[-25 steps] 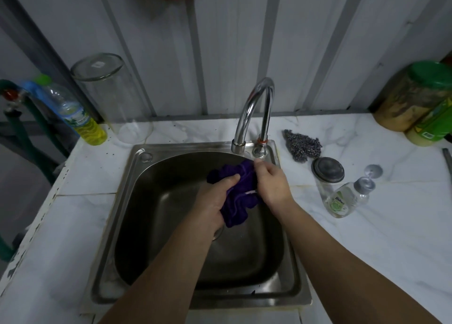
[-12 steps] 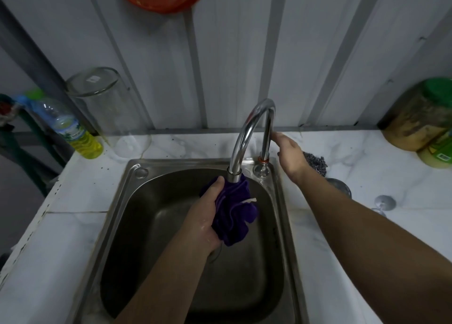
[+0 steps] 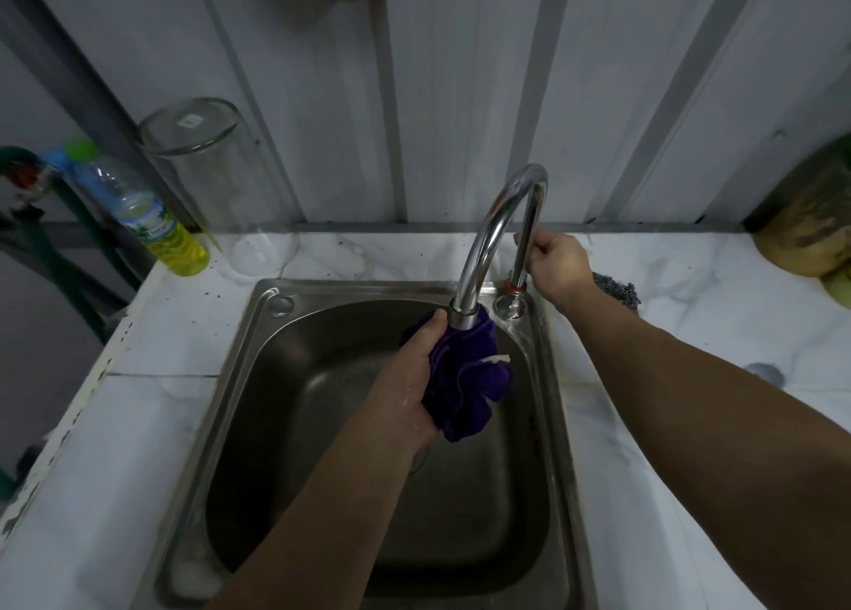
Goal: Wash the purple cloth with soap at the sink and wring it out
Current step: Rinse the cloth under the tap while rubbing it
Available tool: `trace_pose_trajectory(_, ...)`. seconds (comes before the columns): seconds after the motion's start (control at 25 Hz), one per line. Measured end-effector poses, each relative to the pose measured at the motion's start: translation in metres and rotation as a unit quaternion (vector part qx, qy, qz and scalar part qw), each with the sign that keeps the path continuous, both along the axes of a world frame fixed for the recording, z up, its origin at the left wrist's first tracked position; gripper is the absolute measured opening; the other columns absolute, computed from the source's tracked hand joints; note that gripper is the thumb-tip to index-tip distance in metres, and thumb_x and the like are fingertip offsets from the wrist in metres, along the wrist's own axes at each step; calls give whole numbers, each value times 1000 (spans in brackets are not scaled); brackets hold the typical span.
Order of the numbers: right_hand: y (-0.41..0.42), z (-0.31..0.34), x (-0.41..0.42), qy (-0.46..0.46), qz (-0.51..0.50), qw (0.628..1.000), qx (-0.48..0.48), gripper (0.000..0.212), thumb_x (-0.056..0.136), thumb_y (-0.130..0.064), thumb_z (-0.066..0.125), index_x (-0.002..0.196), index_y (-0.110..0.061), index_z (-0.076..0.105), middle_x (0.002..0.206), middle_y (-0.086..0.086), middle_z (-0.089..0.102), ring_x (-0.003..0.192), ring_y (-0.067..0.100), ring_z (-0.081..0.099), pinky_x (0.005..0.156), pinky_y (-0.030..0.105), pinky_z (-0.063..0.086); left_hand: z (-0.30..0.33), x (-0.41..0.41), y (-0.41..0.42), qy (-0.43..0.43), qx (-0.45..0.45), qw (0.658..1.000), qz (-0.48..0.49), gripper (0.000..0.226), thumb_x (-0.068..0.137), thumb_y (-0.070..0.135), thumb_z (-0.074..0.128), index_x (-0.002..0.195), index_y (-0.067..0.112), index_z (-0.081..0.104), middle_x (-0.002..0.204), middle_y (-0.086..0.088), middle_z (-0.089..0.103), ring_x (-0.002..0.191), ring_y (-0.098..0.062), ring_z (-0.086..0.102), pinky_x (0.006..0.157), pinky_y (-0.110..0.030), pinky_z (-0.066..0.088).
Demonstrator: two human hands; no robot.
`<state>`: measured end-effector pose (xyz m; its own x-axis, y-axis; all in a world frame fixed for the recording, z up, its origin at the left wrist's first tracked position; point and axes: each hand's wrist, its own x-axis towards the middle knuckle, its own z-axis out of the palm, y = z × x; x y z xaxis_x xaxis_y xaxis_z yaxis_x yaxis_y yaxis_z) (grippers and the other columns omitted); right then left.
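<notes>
L hand [image 3: 407, 379] had its fingers clenched round the bunched purple cloth [image 3: 465, 379], held over the sink [image 3: 258, 361] basin right under the tap [image 3: 495, 236] spout. R hand [image 3: 555, 264] gripped behind the tap's upright pipe, above the desk [image 3: 690, 315].

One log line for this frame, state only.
left hand: holding purple cloth under faucet spout | right hand: gripping faucet riser | sink: water flow not discernible
</notes>
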<state>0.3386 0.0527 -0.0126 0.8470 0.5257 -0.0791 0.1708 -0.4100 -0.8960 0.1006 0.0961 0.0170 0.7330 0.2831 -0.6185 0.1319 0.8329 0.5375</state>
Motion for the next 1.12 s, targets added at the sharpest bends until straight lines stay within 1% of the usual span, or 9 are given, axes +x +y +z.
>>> trace_pose_trajectory(0.08,0,-2,1,-3,-11,1000,-1,27,100,-11,52,104,-22,77,76,-12,69,54,0,63,46,6,45,1,1,0,-24,-38,999,6,25,100,32,62,81,18,68,66,0,65,52,-14,62,49,-29,51)
trace_pose_trajectory(0.16,1,-1,0,-12,-14,1000,-8,28,100,-11,52,97,-26,76,76,-11,69,58,4,62,46,8,47,0,2,1,-40,-39,998,4,29,100,31,61,76,17,70,64,1,65,51,-14,61,49,-28,51)
trace_pose_trajectory(0.36,6,-1,6,-37,-8,998,-47,26,98,-13,53,91,-26,74,84,2,73,81,25,69,79,37,59,0,5,1,-36,-31,999,0,19,98,34,65,92,16,70,71,-1,68,56,-15,64,51,-29,52)
trace_pose_trajectory(0.44,6,-1,7,-36,-5,998,-56,24,97,-15,53,86,-27,71,84,3,72,84,29,69,82,44,59,-1,5,2,-28,-25,999,8,21,96,36,67,99,15,71,73,-2,70,58,-16,67,51,-30,54)
trace_pose_trajectory(0.56,5,-4,7,-36,-3,998,-56,22,98,-12,49,90,-20,68,90,8,72,88,30,68,86,51,58,-4,5,3,-37,-33,999,2,17,96,35,68,97,18,67,71,0,68,56,-15,65,52,-30,53)
trace_pose_trajectory(0.68,-3,-11,4,28,-32,999,-3,24,101,-7,42,92,-13,63,100,15,71,97,37,67,90,53,57,-5,5,3,-6,-20,1000,10,32,91,36,73,113,13,69,76,-3,72,60,-18,68,53,-31,54)
trace_pose_trajectory(0.8,-8,-13,-1,89,-66,992,65,31,103,-3,39,82,-17,57,107,19,69,103,37,68,86,47,60,-7,3,3,7,-28,999,17,36,89,37,75,114,11,71,77,-5,75,60,-20,70,52,-31,56)
trace_pose_trajectory(0.88,-9,-13,-2,100,-73,989,82,31,104,-3,39,82,-17,56,108,19,69,100,34,68,79,39,61,-9,2,2,8,-36,999,14,33,90,37,74,110,11,71,75,-4,74,59,-20,70,52,-30,56)
trace_pose_trajectory(1.12,-8,-15,-3,147,-90,977,122,28,105,-2,40,85,-15,55,94,9,67,86,25,63,78,40,58,-10,-5,-1,44,-23,998,25,52,77,43,81,120,13,73,93,-10,80,70,-25,76,56,-32,59)
